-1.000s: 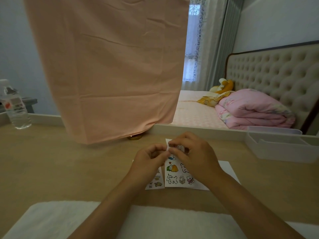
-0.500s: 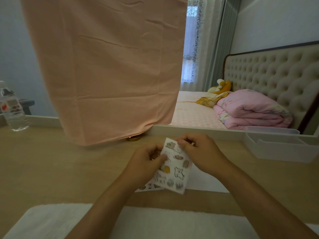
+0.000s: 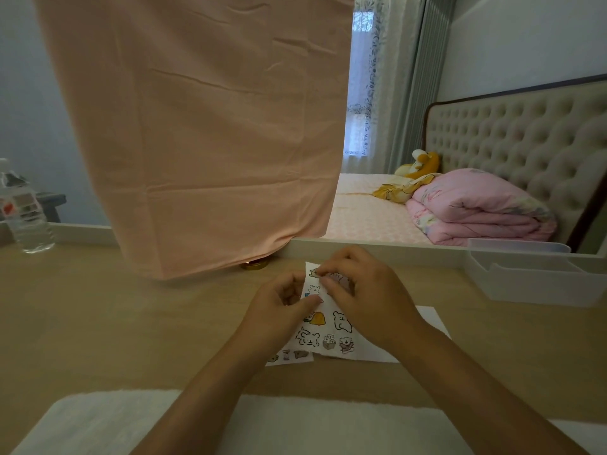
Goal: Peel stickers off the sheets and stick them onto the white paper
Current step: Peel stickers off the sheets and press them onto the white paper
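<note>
Sticker sheet (image 3: 323,336), tilted up half a second ago, now sits lower over white paper (image 3: 433,318) on counter (image 3: 131,323). Left hand (image 3: 279,307) pinches its edge; right hand (image 3: 368,297) fingers (image 3: 324,273) pinch its top. Peel likely starting.

A single wide-angle view from a camera worn on the person's head, looking forward and down along both forearms. The left hand (image 3: 279,310) and right hand (image 3: 371,300) sit close beneath it at lower centre, holding a white sheet of cartoon stickers (image 3: 325,336). A pale wooden tabletop (image 3: 115,323) fills the lower half. A hanging peach cloth (image 3: 197,126) and a bed with a tufted beige headboard (image 3: 525,142) lie farther off.
</note>
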Available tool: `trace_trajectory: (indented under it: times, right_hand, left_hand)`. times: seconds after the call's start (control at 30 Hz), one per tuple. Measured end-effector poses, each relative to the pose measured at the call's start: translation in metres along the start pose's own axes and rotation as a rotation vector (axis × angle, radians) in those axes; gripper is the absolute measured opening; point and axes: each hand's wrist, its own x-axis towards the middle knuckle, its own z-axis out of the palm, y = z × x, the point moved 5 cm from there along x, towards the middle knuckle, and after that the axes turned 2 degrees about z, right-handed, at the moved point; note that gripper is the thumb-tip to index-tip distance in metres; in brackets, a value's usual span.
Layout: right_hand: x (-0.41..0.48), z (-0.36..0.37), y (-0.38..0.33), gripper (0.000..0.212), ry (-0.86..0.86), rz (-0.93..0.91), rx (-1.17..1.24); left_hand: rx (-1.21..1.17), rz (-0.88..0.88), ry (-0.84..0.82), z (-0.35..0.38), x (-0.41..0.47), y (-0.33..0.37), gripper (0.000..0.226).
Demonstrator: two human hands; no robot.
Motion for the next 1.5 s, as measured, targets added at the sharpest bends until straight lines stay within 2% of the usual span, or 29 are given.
trace_trajectory:
  times: [0.17, 0.3, 0.4, 0.5, 0.67, 0.8, 1.03, 1.13, 1.2, 1.37, 1.5]
  right_hand:
    - [-0.001, 0.005, 0.002, 0.019, -0.001, -0.002, 0.044]
    - [0.000, 0.002, -0.001, 0.029, 0.063, -0.026, 0.037]
    - [0.001, 0.000, -0.002, 0.036, 0.076, -0.021, 0.065]
    - [0.001, -0.001, -0.002, 0.034, 0.055, -0.037, 0.060]
    - [0.003, -0.007, -0.004, 0.032, 0.058, -0.070, -0.023]
    - [0.002, -0.012, -0.010, 0.030, 0.087, -0.168, -0.111]
    - [0.001, -0.005, -0.005, 0.032, 0.063, -0.098, -0.085]
    - [0.003, -0.004, 0.000, 0.014, 0.037, -0.015, 0.061]
    - [0.004, -0.003, 0.003, 0.016, 0.018, 0.025, 0.161]
    - [0.002, -0.002, 0.000, 0.022, 0.011, -0.060, 0.138]
    - [0.001, -0.001, -0.005, 0.020, 0.058, -0.132, 0.103]
  left_hand:
    - [0.071, 0.125, 0.063, 0.000, -0.002, 0.005, 0.022]
    - [-0.087, 0.104, 0.051, 0.001, -0.003, 0.008, 0.017]
    - [-0.095, 0.108, 0.062, 0.000, -0.003, 0.008, 0.015]
    - [0.024, 0.195, 0.096, -0.001, -0.003, 0.010, 0.013]
    - [0.385, 0.414, 0.114, -0.006, -0.005, 0.019, 0.016]
    - [0.335, 0.359, 0.120, -0.005, -0.006, 0.020, 0.015]
    - [0.206, 0.271, 0.100, -0.003, -0.004, 0.014, 0.015]
    - [0.053, 0.175, 0.127, -0.003, -0.002, 0.009, 0.014]
    - [-0.040, 0.107, 0.127, -0.004, -0.001, 0.006, 0.014]
    - [-0.153, -0.033, 0.111, -0.002, -0.001, 0.005, 0.020]
    - [-0.180, -0.061, 0.147, -0.005, 0.001, 0.002, 0.016]
